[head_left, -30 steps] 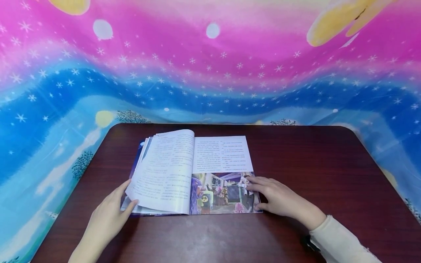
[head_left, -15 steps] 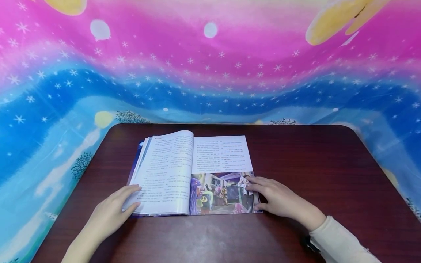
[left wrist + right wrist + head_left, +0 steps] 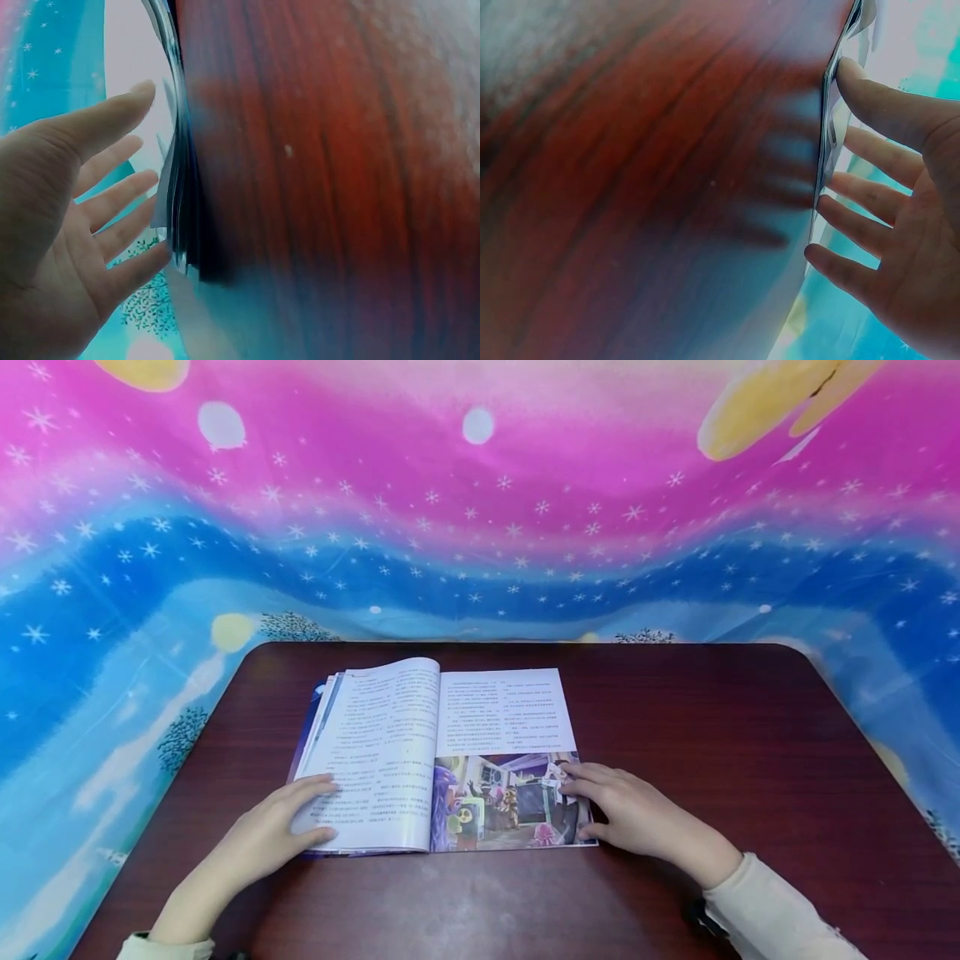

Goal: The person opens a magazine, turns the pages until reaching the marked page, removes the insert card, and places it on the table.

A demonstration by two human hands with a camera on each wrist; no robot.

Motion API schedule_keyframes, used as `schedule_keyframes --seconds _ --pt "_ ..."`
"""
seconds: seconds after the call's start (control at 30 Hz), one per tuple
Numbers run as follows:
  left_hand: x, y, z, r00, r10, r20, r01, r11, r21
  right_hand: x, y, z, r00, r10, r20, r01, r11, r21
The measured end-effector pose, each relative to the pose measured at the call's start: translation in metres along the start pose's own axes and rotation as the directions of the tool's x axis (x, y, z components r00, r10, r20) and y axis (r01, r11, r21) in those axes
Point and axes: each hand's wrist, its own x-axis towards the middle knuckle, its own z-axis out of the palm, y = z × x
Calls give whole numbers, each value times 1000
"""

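Note:
An open magazine (image 3: 390, 760) lies on the dark wood table. Its left page carries columns of print and bows up near the spine; the right page has text above a colourful cartoon picture (image 3: 495, 802). My left hand (image 3: 273, 822) rests on the lower left part of the left page, fingers spread and fairly straight. In the left wrist view the page stack's edge (image 3: 176, 202) shows beside those fingers. My right hand (image 3: 637, 814) rests at the lower right edge of the right page, fingertips on the picture, thumb at the bottom corner.
The dark wood table (image 3: 697, 718) extends on both sides and in front of the magazine. Behind it hangs a pink and blue cloth (image 3: 480, 527) with snowflakes and pale dots. A dark band (image 3: 707, 917) shows at the right sleeve.
My left hand has let go of the lifted left page corner and moved right onto the page, which now lies flatter. The right hand has stayed in place.

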Motion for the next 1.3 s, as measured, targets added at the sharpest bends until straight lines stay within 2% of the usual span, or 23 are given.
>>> schedule_keyframes --seconds 0.43,0.8,1.1,1.3 --pt "-1 0 3 1000 3 31 -3 1000 12 1 -2 -3 1000 9 3 -9 1000 -9" --pt "0 0 1 999 18 28 -18 1000 14 4 -4 -12 1000 24 -6 -24 1000 9" --pt "0 -1 2 999 18 33 -18 1000 1 9 -5 -20 997 11 -76 -9 1000 29" --pt "1 -2 2 999 12 40 -13 1000 1 13 -8 -25 987 -25 -162 28 999 20"
